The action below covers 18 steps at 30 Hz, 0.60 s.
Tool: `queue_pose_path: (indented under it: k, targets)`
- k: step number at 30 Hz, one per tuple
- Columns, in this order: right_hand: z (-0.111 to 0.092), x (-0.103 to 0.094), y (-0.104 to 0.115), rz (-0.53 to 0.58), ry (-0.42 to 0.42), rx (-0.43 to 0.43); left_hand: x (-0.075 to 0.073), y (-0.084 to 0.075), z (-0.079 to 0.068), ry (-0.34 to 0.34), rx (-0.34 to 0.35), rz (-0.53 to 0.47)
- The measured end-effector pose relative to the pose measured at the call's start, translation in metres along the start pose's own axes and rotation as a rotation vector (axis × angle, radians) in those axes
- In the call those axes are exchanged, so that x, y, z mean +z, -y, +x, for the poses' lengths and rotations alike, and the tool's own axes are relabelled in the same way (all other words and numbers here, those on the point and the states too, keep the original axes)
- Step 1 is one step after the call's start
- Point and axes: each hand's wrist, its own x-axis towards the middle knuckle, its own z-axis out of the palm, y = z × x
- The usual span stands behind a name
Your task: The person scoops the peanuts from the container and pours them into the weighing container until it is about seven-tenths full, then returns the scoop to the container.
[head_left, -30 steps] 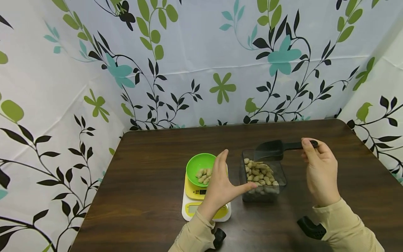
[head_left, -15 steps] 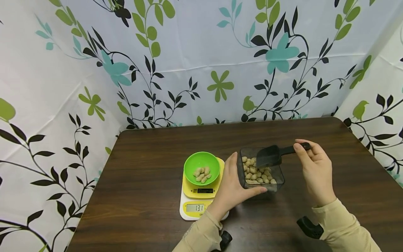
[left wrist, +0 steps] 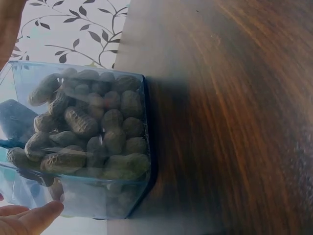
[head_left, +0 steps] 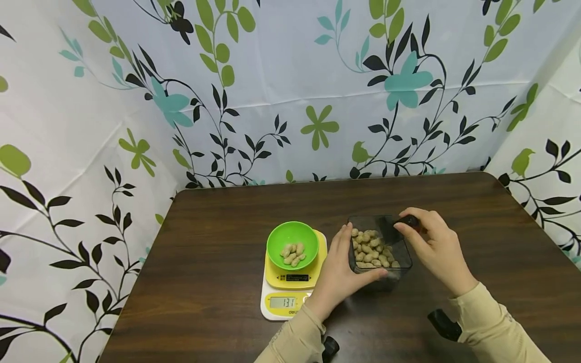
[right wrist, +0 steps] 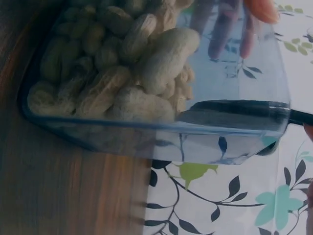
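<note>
A clear dark-tinted container [head_left: 400, 274] holds unshelled peanuts [head_left: 372, 249]. My left hand [head_left: 338, 282] grips its left side, thumb along the front wall and fingers at the far left edge. In the right wrist view, fingers [right wrist: 225, 32] show through the plastic. From the right, my right hand [head_left: 436, 252] pinches the handle of a black scoop [head_left: 389, 231] over the container. The scoop's blade dips inside against the peanuts, as the right wrist view shows. Left of the container, a green bowl [head_left: 281, 237] with several peanuts sits on a yellow and white kitchen scale [head_left: 272, 283].
The scale's display [head_left: 282, 302] reads 13.1. Everything stands on a dark brown wooden table [head_left: 204, 262]. A white cloth with leaf and flower prints [head_left: 272, 75] hangs behind the table and along its sides.
My left hand has moved right, from in front of the bowl to the container's side. My right hand has moved left and tipped the scoop down into the container.
</note>
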Motion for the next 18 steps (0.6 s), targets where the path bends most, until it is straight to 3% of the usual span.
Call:
queue_pose_path:
  k: [3,5,13,18]
  targets:
    - [-0.002,0.005,0.0,-0.03,0.027,-0.086,-0.001,0.0,-0.001,-0.006,-0.001,0.009]
    - [-0.004,0.008,0.0,-0.034,0.042,-0.083,0.0,0.001,-0.001,-0.01,0.001,0.01]
    - [-0.019,0.015,-0.009,0.051,0.061,0.221,0.002,0.002,-0.002,-0.021,0.011,0.009]
    - [-0.021,0.014,-0.012,0.061,0.05,0.235,0.003,0.002,-0.001,-0.026,0.015,0.022]
